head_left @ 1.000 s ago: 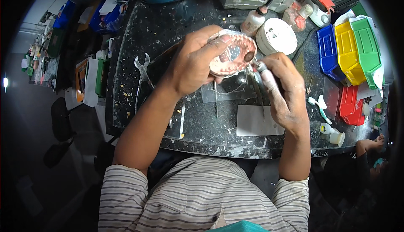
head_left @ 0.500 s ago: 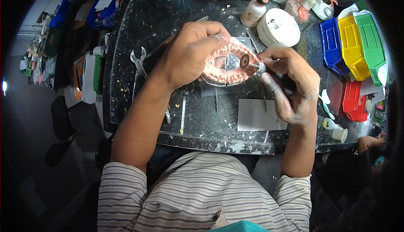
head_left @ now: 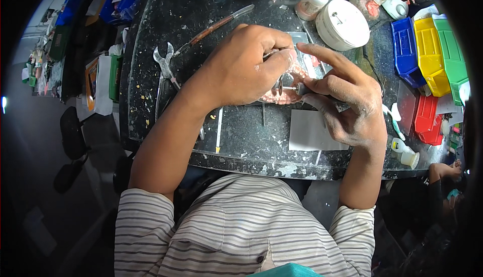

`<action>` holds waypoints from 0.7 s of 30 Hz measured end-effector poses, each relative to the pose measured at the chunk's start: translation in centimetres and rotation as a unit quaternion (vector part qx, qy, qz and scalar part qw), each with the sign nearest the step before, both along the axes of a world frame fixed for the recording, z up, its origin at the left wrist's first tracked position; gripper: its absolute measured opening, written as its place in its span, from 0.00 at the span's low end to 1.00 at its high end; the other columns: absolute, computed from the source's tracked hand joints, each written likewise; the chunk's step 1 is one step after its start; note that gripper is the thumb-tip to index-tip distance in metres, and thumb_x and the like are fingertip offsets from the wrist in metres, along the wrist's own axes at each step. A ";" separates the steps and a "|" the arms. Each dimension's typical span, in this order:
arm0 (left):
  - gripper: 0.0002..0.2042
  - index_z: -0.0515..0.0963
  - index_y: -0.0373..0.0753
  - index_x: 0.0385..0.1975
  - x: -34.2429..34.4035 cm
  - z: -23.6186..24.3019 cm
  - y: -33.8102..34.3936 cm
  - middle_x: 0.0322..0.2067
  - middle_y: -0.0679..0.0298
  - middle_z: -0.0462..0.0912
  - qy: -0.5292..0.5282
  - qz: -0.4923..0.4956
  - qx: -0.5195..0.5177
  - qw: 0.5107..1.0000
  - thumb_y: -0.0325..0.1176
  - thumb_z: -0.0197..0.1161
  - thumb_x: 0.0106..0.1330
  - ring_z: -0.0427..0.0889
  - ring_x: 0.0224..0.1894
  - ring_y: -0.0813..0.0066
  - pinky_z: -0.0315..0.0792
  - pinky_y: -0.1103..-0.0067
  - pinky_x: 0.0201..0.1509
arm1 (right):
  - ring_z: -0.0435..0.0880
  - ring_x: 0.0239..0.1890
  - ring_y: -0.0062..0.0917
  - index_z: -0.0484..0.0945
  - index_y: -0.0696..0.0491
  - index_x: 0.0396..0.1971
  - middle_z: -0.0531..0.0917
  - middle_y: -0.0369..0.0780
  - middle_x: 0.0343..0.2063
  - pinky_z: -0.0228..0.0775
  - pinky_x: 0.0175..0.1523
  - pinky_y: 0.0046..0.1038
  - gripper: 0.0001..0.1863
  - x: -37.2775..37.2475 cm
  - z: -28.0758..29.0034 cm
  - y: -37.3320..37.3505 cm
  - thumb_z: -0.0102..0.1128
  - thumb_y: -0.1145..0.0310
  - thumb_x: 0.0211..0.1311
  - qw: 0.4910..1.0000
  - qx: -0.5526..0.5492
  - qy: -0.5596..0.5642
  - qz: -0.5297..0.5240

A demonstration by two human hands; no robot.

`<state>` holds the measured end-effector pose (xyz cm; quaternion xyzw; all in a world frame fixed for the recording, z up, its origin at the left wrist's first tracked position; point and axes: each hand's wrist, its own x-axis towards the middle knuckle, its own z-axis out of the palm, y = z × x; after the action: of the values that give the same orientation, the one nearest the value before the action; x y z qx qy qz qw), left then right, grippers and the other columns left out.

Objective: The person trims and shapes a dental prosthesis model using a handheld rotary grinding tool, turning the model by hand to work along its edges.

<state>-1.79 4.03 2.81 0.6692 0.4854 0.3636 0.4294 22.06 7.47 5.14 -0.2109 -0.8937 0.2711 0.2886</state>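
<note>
My left hand [head_left: 251, 66] is closed at the edge of a pink dental arch [head_left: 283, 97], thumb and forefinger pinched at its upper side, and hides much of it. The arch is a horseshoe shape with a row of small teeth. In my right hand [head_left: 347, 96], thumb and fingers close around the grey tip of a rotary handpiece [head_left: 302, 89]. A thin brown disc [head_left: 280, 86] on its shank stands inside the arch, near my left thumb. Whether the disc touches the arch, I cannot tell.
On the black bench lie a wrench [head_left: 164, 61], a wooden-handled knife [head_left: 216, 25] and a white card [head_left: 317, 130]. Beyond my right hand stand a round white container [head_left: 344, 25] and a bottle [head_left: 312, 3]. Blue, yellow, green and red bins [head_left: 430, 51] line the right side.
My left hand has shifted right and now covers more of the arch. The right fingers have spread, and the disc has moved slightly left and down. The view has shifted, uncovering the knife.
</note>
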 end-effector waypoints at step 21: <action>0.14 0.82 0.31 0.30 0.2 -0.3 0.1 0.21 0.72 0.73 -0.005 0.020 -0.028 0.999 0.34 0.59 0.76 0.68 0.24 0.87 0.61 0.80 0.28 | 0.94 0.38 0.35 0.74 0.60 0.23 0.88 0.55 0.53 0.86 0.41 0.28 0.16 -0.1 -0.2 0.2 0.79 0.83 0.47 0.999 -0.018 -0.027 0.008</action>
<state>-1.62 4.13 2.47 0.6453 0.5065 0.3618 0.4429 21.94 7.68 4.97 -0.2164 -0.8979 0.2833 0.2581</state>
